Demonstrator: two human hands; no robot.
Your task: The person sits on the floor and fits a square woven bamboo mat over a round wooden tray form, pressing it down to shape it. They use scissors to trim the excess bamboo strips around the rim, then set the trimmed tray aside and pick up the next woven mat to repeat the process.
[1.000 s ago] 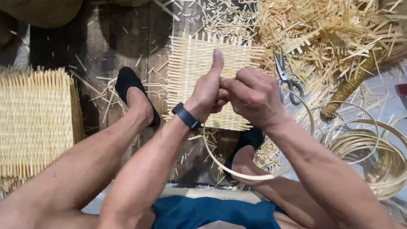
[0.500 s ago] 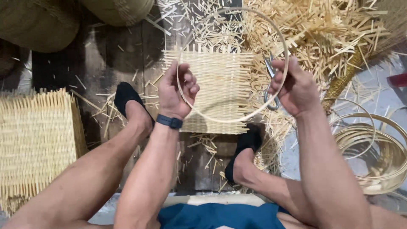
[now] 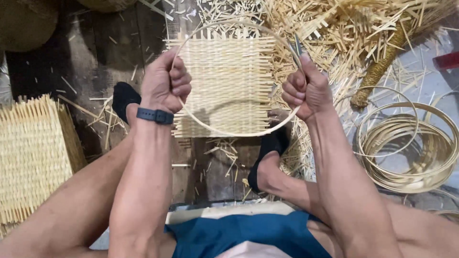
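Observation:
A thin bamboo hoop is held up between both hands, above a square woven bamboo mat that lies on the dark floor. My left hand, with a dark band on its wrist, grips the hoop's left side. My right hand grips the hoop's right side, and a slim metal tool tip sticks up above that fist. My feet in black socks rest on either side of the mat's near edge.
A stack of bamboo hoops lies at the right. Loose bamboo strips are piled at the back right, with a wrapped coil among them. Another woven mat sits at the left. Round baskets stand at the back left.
My hands were pressed together a second ago. They have drawn apart, opening the strip into a full round hoop, now raised over the woven mat.

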